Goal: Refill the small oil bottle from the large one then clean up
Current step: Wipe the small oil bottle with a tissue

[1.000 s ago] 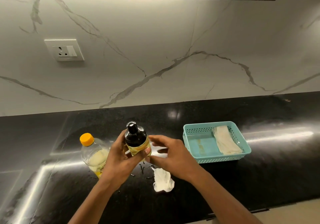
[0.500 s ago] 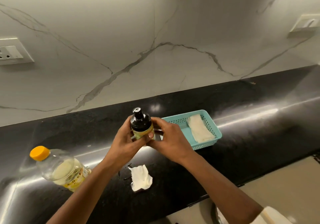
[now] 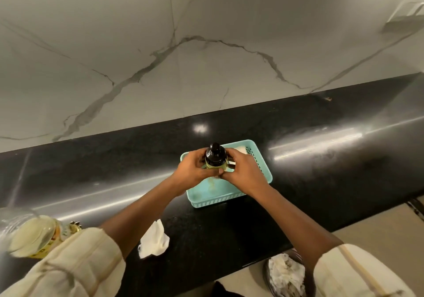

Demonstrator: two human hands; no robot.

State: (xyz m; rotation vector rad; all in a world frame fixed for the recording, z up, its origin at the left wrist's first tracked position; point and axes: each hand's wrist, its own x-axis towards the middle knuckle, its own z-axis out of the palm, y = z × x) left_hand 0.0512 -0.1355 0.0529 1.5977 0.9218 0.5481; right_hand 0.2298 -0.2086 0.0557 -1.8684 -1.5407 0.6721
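The small oil bottle (image 3: 215, 157), with a black pump top and yellow oil inside, is upright over the teal basket (image 3: 229, 199). My left hand (image 3: 192, 169) grips it from the left and my right hand (image 3: 244, 173) grips it from the right. The large oil bottle (image 3: 32, 237), clear with pale yellow oil, stands at the far left edge, partly cut off by the frame. A crumpled white tissue (image 3: 153, 241) lies on the black counter between my forearms.
A folded pale cloth (image 3: 241, 151) lies at the back of the basket, mostly hidden by my hands. A bin holding used tissues (image 3: 286, 273) sits on the floor below the counter's front edge. A marble backsplash rises behind the counter.
Both hands carried the small bottle to the right, from above the tissue to over the teal basket. The view turned right, so the large bottle slid to the left edge.
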